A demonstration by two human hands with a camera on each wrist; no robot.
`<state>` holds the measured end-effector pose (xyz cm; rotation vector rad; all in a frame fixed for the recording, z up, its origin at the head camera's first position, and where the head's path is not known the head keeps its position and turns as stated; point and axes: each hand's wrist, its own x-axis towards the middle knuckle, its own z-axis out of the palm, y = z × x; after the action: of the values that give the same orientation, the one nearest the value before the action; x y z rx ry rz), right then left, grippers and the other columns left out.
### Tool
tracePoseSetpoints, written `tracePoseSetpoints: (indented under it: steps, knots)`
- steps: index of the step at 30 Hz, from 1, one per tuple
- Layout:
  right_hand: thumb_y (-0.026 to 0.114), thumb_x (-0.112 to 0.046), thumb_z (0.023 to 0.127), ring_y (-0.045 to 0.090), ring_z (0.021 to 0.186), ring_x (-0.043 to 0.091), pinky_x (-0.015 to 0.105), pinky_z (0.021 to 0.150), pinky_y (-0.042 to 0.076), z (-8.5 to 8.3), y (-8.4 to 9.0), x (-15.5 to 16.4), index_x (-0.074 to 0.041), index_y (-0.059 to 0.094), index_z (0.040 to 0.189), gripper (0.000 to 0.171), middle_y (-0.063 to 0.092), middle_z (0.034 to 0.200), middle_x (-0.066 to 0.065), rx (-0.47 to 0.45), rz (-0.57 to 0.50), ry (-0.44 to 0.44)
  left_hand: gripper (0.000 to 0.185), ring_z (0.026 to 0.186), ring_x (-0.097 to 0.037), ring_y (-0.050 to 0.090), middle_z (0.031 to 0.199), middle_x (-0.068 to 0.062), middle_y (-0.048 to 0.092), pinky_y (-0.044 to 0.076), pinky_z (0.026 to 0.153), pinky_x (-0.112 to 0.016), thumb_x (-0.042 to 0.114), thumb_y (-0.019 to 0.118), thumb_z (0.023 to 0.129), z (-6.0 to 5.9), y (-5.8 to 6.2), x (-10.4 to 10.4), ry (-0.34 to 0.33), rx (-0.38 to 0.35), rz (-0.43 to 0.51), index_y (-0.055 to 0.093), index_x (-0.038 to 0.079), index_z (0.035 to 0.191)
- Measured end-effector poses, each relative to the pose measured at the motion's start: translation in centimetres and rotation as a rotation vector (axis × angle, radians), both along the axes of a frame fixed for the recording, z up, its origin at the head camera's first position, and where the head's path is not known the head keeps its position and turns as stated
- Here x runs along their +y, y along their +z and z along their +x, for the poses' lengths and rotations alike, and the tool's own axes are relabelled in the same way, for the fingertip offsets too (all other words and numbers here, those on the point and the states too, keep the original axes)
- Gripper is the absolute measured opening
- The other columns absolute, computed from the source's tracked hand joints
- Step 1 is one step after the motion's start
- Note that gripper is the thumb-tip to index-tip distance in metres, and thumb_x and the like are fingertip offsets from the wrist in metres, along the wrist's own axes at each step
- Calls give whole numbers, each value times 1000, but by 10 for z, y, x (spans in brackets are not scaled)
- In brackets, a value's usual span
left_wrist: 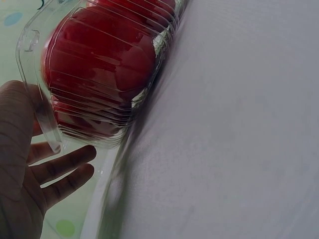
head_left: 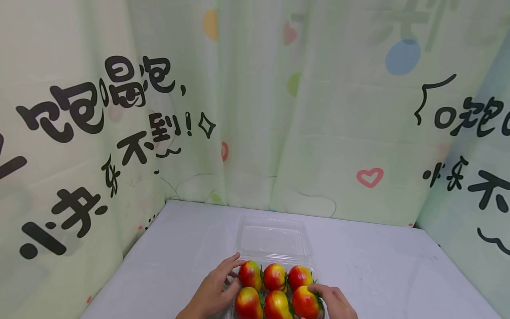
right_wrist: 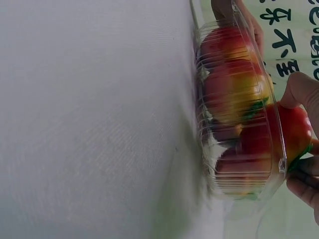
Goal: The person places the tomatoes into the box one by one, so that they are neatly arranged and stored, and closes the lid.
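Observation:
A clear plastic clamshell box (head_left: pixel 233 310) holds several red-and-yellow peaches (head_left: pixel 275 277) with green leaves, set in two rows. My right hand (head_left: pixel 334 301) grips the near right peach (head_left: pixel 306 303) with thumb and fingers. In the right wrist view this peach (right_wrist: pixel 296 127) stands partly above the box rim, its leaf beside the fingers. At the box's left side is my left hand (head_left: pixel 217 285), its fingertips by the rim and the far left peach (head_left: pixel 250 274). The left wrist view shows the thumb at the rim (left_wrist: pixel 42 114) and several fingers stretched out below it.
The box's clear lid (head_left: pixel 272 239) lies folded back, away from me, on the white-covered table (head_left: pixel 191 230). Pale green curtains (head_left: pixel 255 110) with black lettering and coloured shapes hang behind the table and along both sides.

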<state>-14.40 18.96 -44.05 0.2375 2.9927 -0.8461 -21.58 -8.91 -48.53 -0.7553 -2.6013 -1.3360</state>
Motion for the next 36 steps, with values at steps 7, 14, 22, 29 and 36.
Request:
tracePoseSetpoints:
  steps: [7,14,22,29,36]
  knots:
    - [85,-61,44,52,79,18,42,72,57,-4,-4,-1,-11,60,112,88,54,93,4,-43,-1,2,41,88,-4,61,144,-12,46,55,75,-23,11,55,91,0,0,-1,-11,10,6,55,20,131]
    - [85,-60,47,53,81,18,43,73,56,-5,-7,7,-12,58,110,84,55,94,3,-62,8,60,41,88,-4,61,144,-13,46,55,75,-24,9,55,91,1,0,-1,-23,38,16,55,19,131]
    - [84,-57,54,51,81,17,40,73,56,-10,-12,16,-13,61,109,74,53,93,0,-87,30,140,41,89,-5,61,144,-13,46,55,75,-23,10,55,91,1,0,-2,-24,36,13,55,18,131]
    - [83,-59,55,51,83,18,40,73,56,-9,-12,17,-12,61,114,78,54,94,-1,-87,6,150,41,89,-4,61,144,-13,46,54,74,-21,11,55,91,0,1,-2,-24,8,8,55,20,131]
    - [79,-61,58,53,91,18,46,76,55,-2,-9,21,-14,58,120,81,57,105,0,-25,3,171,41,90,-5,61,144,-13,46,54,73,-21,11,54,91,0,1,-1,-16,-5,7,55,20,131]
